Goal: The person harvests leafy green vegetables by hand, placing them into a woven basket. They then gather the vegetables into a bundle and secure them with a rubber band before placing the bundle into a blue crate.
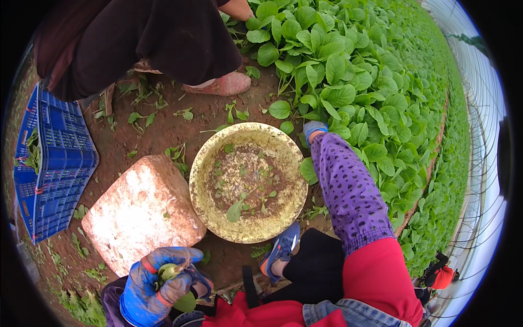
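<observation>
My left hand (157, 284), in a soiled blue glove with orange bands, is closed around a leafy green plant (168, 271) whose pale stem base and roots stick out between thumb and fingers. My right hand (315, 130), also blue-gloved below a purple patterned sleeve, reaches into the edge of the bed of leafy greens (347, 94); leaves hide its fingers, so its grip cannot be told. Between the hands lies a round, dirt-crusted yellowish basin (249, 236) with a few loose leaves (235, 210) and soil inside.
A dirty foam-like block (143, 208) touches the basin's left side. A blue plastic crate (67, 163) holding greens stands at far left. A co-worker (188, 36) in dark clothing crouches at top, one hand in the plants. Another person (441, 276) is far off at lower right.
</observation>
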`<state>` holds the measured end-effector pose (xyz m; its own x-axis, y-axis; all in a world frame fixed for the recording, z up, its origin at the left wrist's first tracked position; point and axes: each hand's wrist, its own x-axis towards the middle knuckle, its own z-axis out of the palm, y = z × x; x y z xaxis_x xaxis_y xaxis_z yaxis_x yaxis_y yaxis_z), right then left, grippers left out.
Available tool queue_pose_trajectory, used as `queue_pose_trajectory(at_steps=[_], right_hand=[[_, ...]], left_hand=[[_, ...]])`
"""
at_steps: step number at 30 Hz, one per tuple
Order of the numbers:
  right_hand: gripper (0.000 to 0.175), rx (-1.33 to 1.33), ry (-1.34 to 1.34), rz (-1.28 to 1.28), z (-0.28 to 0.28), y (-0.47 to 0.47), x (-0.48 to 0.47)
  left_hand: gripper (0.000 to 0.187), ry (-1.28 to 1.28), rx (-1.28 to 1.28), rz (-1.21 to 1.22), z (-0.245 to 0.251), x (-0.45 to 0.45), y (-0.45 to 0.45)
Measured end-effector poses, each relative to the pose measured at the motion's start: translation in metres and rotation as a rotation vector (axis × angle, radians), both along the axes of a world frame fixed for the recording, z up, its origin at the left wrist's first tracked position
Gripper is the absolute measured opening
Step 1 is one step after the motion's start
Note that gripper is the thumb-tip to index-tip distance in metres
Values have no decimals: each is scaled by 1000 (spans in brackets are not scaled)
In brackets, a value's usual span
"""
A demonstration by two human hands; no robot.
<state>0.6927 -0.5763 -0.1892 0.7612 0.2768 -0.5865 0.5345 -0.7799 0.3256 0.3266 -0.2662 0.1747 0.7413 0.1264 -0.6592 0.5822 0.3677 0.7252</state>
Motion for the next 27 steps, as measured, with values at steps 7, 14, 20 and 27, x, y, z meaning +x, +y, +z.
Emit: queue_pose_trajectory(at_steps=[7, 14, 20, 27], right_hand=[[35, 1132, 793, -718, 107, 19, -21], [31, 1656, 1304, -499, 257, 129, -154], [34, 1686, 1611, -758, 300, 145, -232], [28, 2057, 1185, -694, 327, 141, -234]], left_hand=[[31, -148, -77, -29, -18, -3, -5], [32, -212, -2, 164, -35, 19, -25], [35, -374, 42, 193, -50, 27, -36], [16, -456, 642, 13, -44, 14, -31]])
